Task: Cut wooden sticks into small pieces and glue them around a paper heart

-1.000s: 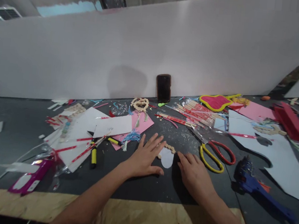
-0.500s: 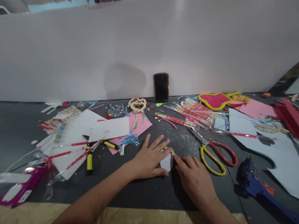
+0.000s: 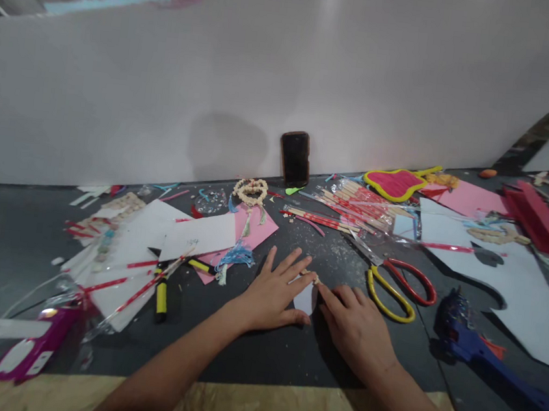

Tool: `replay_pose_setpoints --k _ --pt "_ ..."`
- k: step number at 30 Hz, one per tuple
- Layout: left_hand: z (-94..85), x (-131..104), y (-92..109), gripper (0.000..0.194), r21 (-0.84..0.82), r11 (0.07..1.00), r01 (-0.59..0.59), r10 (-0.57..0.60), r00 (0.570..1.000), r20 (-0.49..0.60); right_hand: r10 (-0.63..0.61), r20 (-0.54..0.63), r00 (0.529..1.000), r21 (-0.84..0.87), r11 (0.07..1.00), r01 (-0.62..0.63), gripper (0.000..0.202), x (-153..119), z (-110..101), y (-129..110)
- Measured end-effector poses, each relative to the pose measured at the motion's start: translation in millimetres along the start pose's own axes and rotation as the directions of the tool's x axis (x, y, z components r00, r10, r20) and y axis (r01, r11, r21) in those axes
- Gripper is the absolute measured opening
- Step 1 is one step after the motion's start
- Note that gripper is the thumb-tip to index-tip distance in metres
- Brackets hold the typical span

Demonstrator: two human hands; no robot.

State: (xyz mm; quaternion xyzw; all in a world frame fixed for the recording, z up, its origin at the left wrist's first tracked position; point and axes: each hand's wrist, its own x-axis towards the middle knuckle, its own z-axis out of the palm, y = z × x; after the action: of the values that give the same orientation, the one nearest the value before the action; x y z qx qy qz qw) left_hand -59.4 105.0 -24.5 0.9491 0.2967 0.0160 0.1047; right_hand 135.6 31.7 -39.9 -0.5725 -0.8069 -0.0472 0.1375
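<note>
Right hand has come inward, in head view, to the beaded edging; whether it pinches, I cannot tell. Left hand lies flat, fingers spread. Even, gentle pressing should serve best. Between them, white paper points its rounded end at the left thumb, long axis running toward the edging.

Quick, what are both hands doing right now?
Left hand: open, palm down, fingers spread, partly over the white piece.
Right hand: index fingertip at the beige edging; whether it's pinching cannot be told.
</note>
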Motion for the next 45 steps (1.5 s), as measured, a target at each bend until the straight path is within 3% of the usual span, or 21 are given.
replay_pose_setpoints --k 25,30,34,39,45 --pt "3.7 -0.5 -0.6 0.077 0.027 1.0 -0.011 0.012 0.999 -0.045 0.013 -0.034 0.999 0.045 0.999 -0.011 0.026 0.3 -3.6 -0.3" --pt "-2.8 -2.2 -1.2 0.076 0.015 1.0 -0.004 0.004 0.999 -0.054 0.034 -0.012 0.999 0.101 0.994 -0.033 0.028 0.4 -4.1 2.3" --pt "-13.1 -12.3 -4.3 0.069 0.039 0.997 0.064 -0.06 0.993 -0.097 0.035 0.004 0.999 0.161 0.986 -0.035 0.03 -2.8 -8.3 8.3" --pt "-14.3 -37.3 -8.3 0.053 0.06 0.973 0.222 -0.212 0.967 -0.138 -0.068 -0.042 0.997 0.213 0.974 0.075 0.03 -21.5 -20.0 12.5" --pt "-5.8 -59.9 -0.6 0.064 -0.02 0.952 0.305 -0.306 0.949 -0.08 -0.082 -0.064 0.995 0.263 0.96 0.096 0.027 -55.8 -31.0 9.5"
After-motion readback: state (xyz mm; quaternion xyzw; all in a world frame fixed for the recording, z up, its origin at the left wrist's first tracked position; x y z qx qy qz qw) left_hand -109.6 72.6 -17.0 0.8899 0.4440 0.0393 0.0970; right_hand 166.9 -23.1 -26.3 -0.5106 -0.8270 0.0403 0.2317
